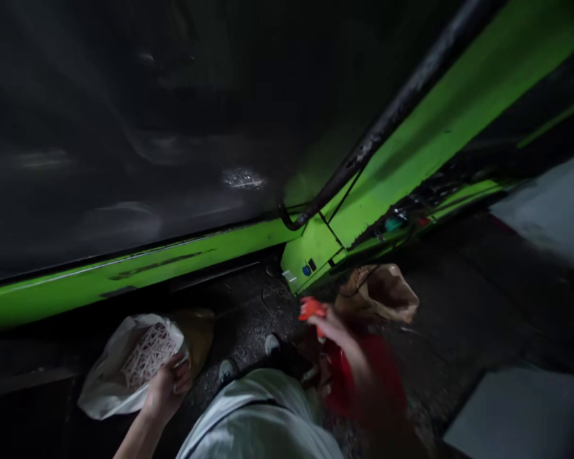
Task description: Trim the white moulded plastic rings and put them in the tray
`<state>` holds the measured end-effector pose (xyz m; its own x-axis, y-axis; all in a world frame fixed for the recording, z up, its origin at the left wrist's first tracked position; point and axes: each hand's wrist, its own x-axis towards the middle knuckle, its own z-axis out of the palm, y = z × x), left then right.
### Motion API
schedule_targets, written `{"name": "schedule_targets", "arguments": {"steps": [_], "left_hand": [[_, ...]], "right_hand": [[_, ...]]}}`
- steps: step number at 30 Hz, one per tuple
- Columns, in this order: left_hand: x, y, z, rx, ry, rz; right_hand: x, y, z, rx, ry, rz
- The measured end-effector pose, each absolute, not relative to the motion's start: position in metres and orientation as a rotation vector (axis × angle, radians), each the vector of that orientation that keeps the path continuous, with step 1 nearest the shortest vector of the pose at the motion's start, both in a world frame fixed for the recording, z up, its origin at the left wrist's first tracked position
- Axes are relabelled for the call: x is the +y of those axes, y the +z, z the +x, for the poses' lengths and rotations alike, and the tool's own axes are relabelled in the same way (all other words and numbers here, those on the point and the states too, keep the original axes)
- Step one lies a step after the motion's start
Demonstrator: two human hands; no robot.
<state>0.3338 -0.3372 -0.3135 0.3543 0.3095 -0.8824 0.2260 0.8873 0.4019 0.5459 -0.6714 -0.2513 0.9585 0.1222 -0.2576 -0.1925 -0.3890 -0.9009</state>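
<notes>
Gripping orange item (310,308) in right hand (335,329), right of white sack (104,384); curling left hand (168,385) by its rim, can't tell if pinching.

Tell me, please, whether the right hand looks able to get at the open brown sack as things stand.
Probably yes: the brown sack lies close to the right hand, and its open mouth looks largely uncovered. The orange object in that hand might hinder a grip, though.

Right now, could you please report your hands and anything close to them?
Right hand holding blurred orange object. Left hand at white sack of pale strips, grip unclear. Open brown bag beside right hand.
</notes>
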Motion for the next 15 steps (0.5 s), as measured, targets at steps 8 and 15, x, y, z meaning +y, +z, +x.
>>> {"name": "schedule_targets", "arguments": {"steps": [8,15], "left_hand": [[-0.397,-0.251,0.363,1.08,0.088,0.497],[-0.417,-0.224,0.348,0.962,0.21,0.357]], "right_hand": [[-0.64,-0.176,0.721,-0.081,-0.245,-1.257],[-0.582,-0.193,0.804,-0.158,0.229,-1.211]]}}
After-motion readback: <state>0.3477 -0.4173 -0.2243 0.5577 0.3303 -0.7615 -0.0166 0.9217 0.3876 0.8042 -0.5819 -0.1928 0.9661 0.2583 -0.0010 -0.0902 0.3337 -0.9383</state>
